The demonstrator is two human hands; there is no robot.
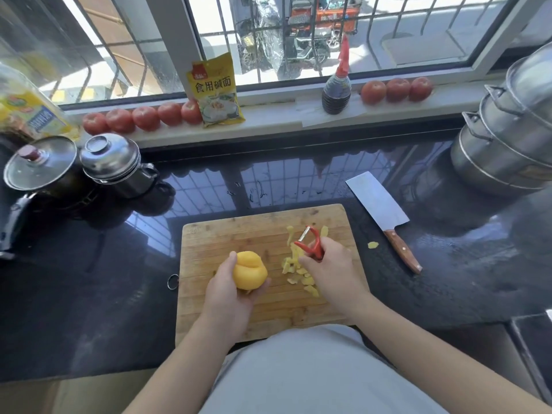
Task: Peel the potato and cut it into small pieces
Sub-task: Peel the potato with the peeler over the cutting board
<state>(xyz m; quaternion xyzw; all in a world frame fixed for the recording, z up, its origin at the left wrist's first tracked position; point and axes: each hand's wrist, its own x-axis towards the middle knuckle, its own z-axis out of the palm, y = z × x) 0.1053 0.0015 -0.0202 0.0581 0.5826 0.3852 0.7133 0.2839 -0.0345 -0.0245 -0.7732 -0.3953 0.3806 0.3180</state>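
Note:
A yellow peeled potato (249, 271) sits in my left hand (227, 294), whose fingers and thumb curl round it just above the wooden cutting board (227, 234). My right hand (331, 267) grips a red-handled peeler (310, 242), its blade pointing away from me over the board's right half, apart from the potato. A heap of yellow peel strips (298, 271) lies on the board between my two hands. A cleaver (382, 213) with a wooden handle lies on the dark counter to the right of the board.
Black glossy counter (89, 279). Two lidded metal pots (110, 165) stand at the back left, a stacked steel steamer (507, 135) at the right. Tomatoes (143, 118), a yellow packet (216, 91) and a dark sauce bottle (336, 94) line the windowsill. One peel scrap (372, 245) lies beside the cleaver.

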